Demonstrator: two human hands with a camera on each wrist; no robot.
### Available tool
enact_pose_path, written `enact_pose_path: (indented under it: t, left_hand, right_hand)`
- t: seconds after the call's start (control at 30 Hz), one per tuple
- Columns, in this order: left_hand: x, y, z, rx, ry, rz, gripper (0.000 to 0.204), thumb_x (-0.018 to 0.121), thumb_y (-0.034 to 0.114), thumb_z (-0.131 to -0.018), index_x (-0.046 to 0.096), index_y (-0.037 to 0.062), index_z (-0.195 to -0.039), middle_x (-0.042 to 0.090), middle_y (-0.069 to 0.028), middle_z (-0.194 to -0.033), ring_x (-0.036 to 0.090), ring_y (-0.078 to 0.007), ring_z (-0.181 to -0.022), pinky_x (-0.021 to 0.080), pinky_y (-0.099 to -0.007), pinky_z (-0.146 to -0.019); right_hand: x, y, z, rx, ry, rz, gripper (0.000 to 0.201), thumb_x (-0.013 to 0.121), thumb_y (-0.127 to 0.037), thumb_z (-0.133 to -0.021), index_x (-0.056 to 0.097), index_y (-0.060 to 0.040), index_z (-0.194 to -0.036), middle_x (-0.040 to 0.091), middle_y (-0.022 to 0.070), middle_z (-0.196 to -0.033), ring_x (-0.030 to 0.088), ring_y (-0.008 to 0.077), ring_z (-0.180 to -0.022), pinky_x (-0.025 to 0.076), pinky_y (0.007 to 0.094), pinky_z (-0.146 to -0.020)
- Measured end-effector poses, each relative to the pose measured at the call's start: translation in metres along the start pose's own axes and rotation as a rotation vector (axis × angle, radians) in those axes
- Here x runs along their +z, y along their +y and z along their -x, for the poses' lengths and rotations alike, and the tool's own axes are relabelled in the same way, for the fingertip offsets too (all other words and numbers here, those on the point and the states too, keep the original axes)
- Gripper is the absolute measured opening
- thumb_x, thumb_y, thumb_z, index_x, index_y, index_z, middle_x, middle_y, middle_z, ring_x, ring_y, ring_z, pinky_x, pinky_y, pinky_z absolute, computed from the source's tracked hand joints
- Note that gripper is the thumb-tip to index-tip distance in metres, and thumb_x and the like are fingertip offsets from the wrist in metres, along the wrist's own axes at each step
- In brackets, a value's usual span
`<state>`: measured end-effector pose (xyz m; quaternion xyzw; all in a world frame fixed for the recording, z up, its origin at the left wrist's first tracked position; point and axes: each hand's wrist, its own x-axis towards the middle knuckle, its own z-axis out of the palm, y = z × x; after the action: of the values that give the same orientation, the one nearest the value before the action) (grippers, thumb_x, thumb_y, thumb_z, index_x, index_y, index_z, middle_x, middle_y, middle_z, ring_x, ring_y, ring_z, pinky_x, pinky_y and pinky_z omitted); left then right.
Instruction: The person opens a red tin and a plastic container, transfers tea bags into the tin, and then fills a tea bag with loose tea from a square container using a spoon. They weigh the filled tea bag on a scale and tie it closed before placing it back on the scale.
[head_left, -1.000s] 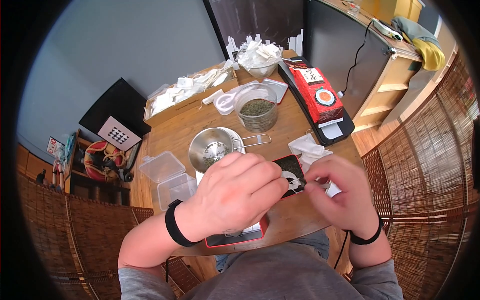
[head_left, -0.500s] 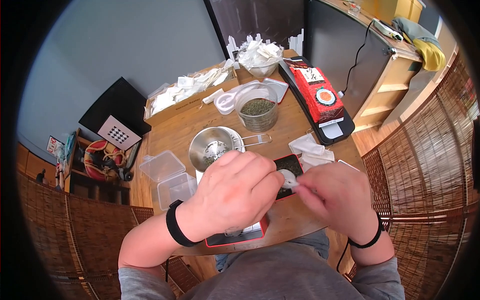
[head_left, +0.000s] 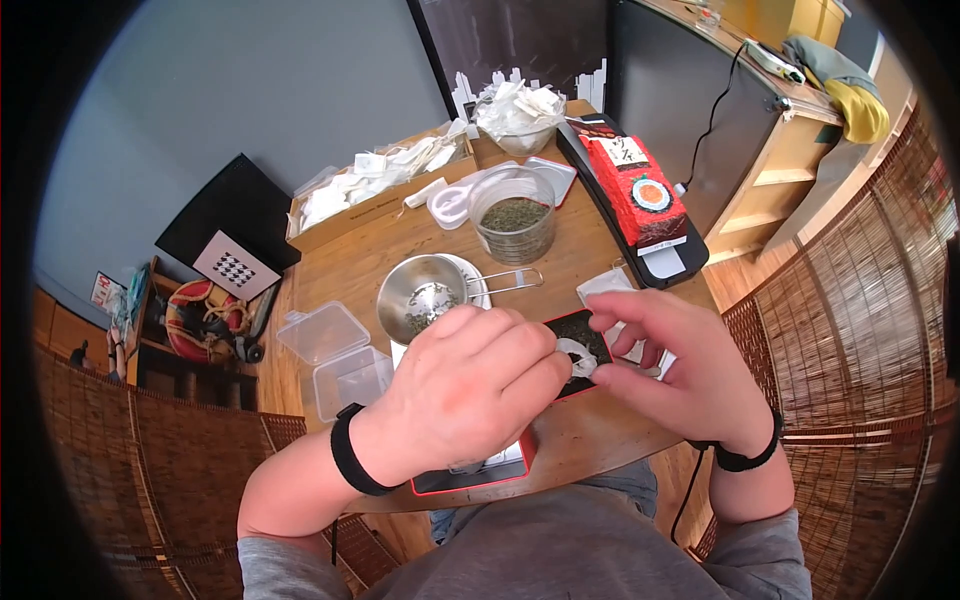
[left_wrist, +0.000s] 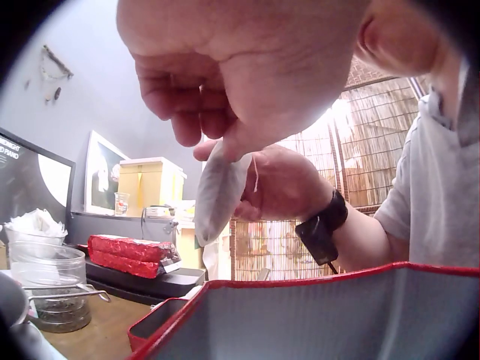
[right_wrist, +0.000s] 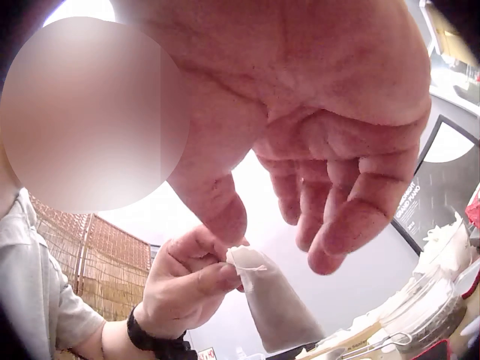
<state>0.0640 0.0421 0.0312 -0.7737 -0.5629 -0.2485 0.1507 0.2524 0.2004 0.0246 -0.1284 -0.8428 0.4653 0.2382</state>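
My left hand (head_left: 475, 385) pinches the top edge of a small white cloth bag (left_wrist: 219, 196), which hangs down from the fingers. In the right wrist view the bag (right_wrist: 279, 304) shows a thin string at its mouth. My right hand (head_left: 690, 370) is just to the right of the bag, thumb and fingers spread apart. Beneath the bag in the head view lies a red-rimmed black tray (head_left: 575, 328) with dark leaves. A steel pan (head_left: 405, 290) with some leaves stands beyond my left hand.
A clear tub (head_left: 515, 245) of dried leaves stands behind the pan. A box (head_left: 375, 208) and a bowl of white bags are at the back. At right lies a red packet (head_left: 632, 190) on a black case. An open clear plastic box (head_left: 335, 375) lies at left.
My right hand has let go of the bag's top and its fingers have spread, moving slightly right. My left hand has stayed nearly still with the bag.
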Motion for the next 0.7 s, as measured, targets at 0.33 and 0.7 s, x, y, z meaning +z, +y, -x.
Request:
enact_pose_path:
  t: [0.33,0.7]
  left_hand:
    - [0.003,-0.002,0.002,-0.014,0.010,-0.015,0.023,0.079,0.005,-0.072,0.073,0.0061,-0.094,0.066,-0.0049,-0.094,0.067,-0.0248,-0.084,0.051,-0.0359,-0.073]
    - [0.004,0.000,0.004,-0.072,-0.007,-0.028,0.022,0.081,0.005,-0.072,0.072,0.0074,-0.092,0.066,-0.0053,-0.093,0.067,-0.0246,-0.082,0.051,-0.0366,-0.072]
  right_hand:
    - [0.009,0.003,0.008,-0.152,-0.044,0.129,0.011,0.075,-0.010,-0.091,0.075,-0.0071,-0.101,0.072,0.0089,-0.085,0.072,0.0292,-0.078,0.056,0.0382,-0.067]
    - [0.018,0.012,0.008,-0.119,0.053,0.255,0.012,0.082,-0.018,-0.087,0.075,-0.0083,-0.090,0.071,0.0068,-0.083,0.071,0.0271,-0.075,0.055,0.0381,-0.064]
